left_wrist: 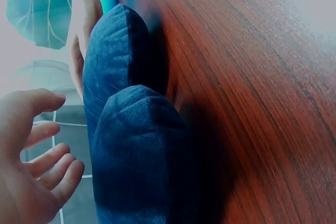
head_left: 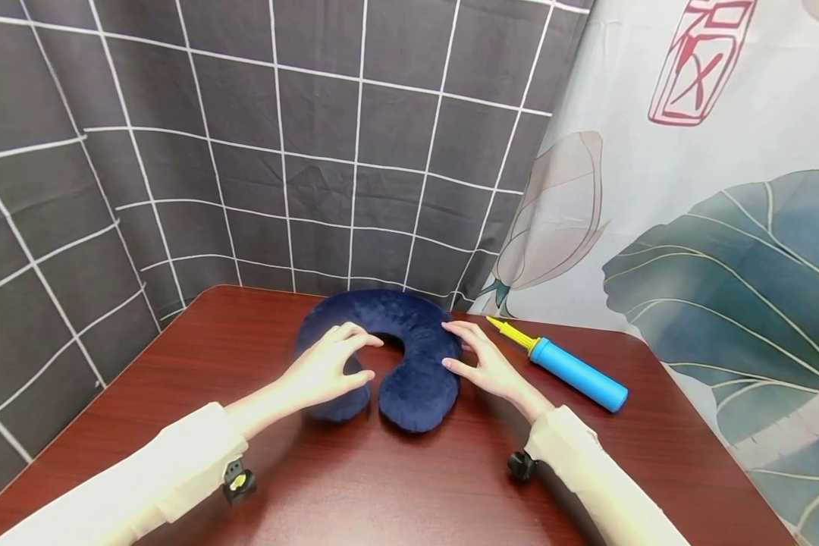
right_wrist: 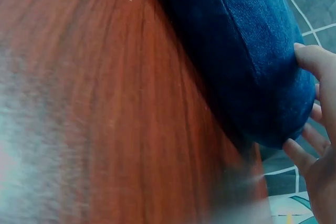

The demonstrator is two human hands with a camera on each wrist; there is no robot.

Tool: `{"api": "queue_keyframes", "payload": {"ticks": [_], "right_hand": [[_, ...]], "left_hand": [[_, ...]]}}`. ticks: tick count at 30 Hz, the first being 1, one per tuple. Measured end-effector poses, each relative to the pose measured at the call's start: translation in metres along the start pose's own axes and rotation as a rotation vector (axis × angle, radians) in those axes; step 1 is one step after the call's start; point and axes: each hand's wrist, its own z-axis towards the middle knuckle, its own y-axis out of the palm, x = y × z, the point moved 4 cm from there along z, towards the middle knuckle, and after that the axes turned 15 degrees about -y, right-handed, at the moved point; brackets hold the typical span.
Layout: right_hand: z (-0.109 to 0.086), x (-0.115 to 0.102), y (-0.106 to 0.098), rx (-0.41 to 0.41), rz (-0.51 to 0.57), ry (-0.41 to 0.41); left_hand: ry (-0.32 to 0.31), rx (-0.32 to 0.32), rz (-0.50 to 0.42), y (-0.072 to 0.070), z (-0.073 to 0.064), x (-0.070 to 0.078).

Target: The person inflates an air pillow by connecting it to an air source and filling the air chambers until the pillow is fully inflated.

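A navy-blue plush U-shaped neck pillow [head_left: 419, 379] lies flat on the table, its opening toward me. My left hand [head_left: 327, 365] is over the pillow's left arm, thumb and fingers spread apart and pinching nothing. In the left wrist view a gap shows between that hand [left_wrist: 34, 156] and the pillow [left_wrist: 136, 156]. At the pillow's right outer edge is my right hand [head_left: 486, 364], its fingers loosely bent. The right wrist view has this hand's fingertips [right_wrist: 300, 48] at the plush side of the pillow [right_wrist: 252, 51], seeming to touch it lightly.
A blue hand pump [head_left: 580, 373] with a yellow nozzle [head_left: 512, 332] lies on the table right of my right hand. The dark red wood-grain table [head_left: 396, 485] meets a grey checked curtain [head_left: 314, 182] behind and a white leaf-patterned cloth [head_left: 723, 250] at right.
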Motion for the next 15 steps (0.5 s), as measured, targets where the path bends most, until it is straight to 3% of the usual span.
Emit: {"api": "queue_keyframes", "payload": {"ticks": [7, 15], "right_hand": [[0.001, -0.027, -0.004, 0.038, 0.027, 0.025], [-0.009, -0.005, 0.001, 0.061, -0.006, 0.029]], "left_hand": [[-0.007, -0.012, -0.006, -0.001, 0.000, -0.002], [0.005, -0.007, -0.002, 0.000, 0.000, -0.007]]}}
